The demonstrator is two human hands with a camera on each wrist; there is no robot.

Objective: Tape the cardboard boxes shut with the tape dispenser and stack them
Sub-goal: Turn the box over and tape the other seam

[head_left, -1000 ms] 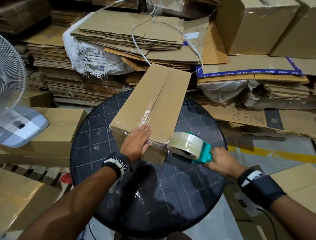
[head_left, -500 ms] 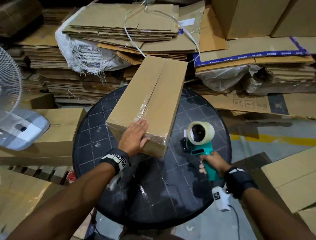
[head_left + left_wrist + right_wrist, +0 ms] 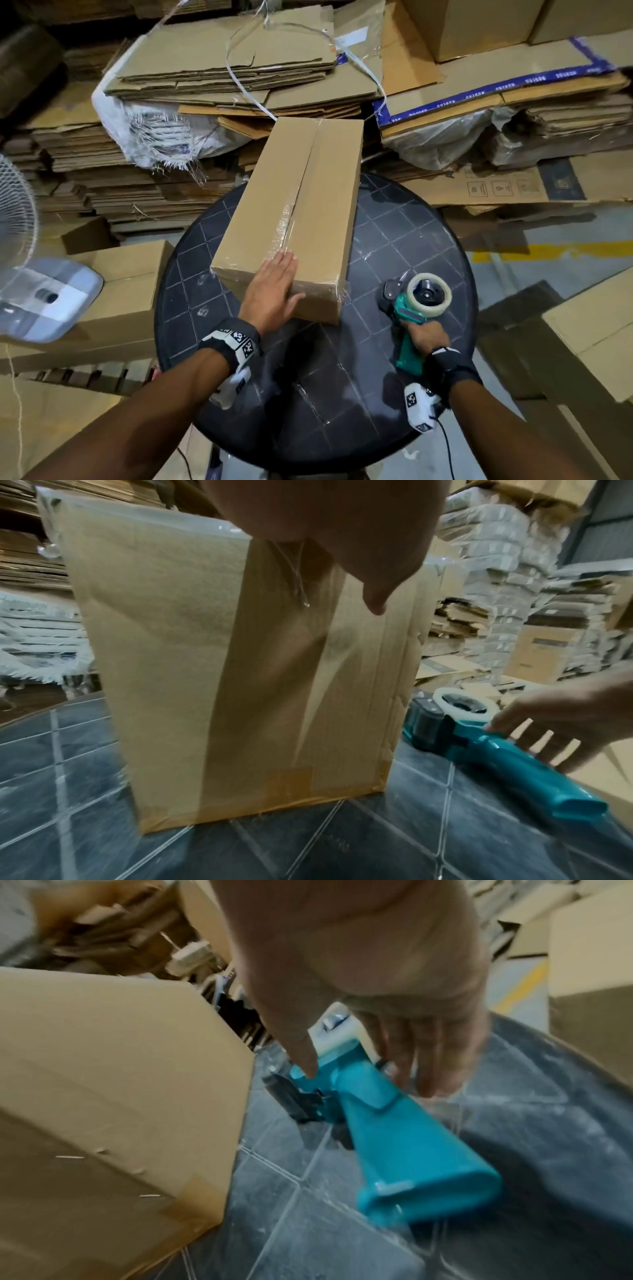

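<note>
A long cardboard box (image 3: 301,205) lies on the round dark table (image 3: 342,394), with clear tape along its top seam and over its near end (image 3: 222,669). My left hand (image 3: 277,287) rests flat on the box's near top edge, thumb hanging over the end face. The teal tape dispenser (image 3: 411,308) lies on the table to the right of the box, roll uppermost. My right hand (image 3: 424,337) is on its handle (image 3: 394,1137); the thumb touches the teal body and the fingers (image 3: 548,739) are straight and spread beside it.
Stacks of flattened cardboard (image 3: 222,68) crowd the far side. A fan (image 3: 13,219) and a closed box (image 3: 130,284) stand at the left. More boxes (image 3: 596,342) lie at the right, by a yellow floor line (image 3: 548,255).
My right hand carried the dispenser away from the box's near end and laid it on the table to the right, and its fingers have loosened. The left hand stayed on the box.
</note>
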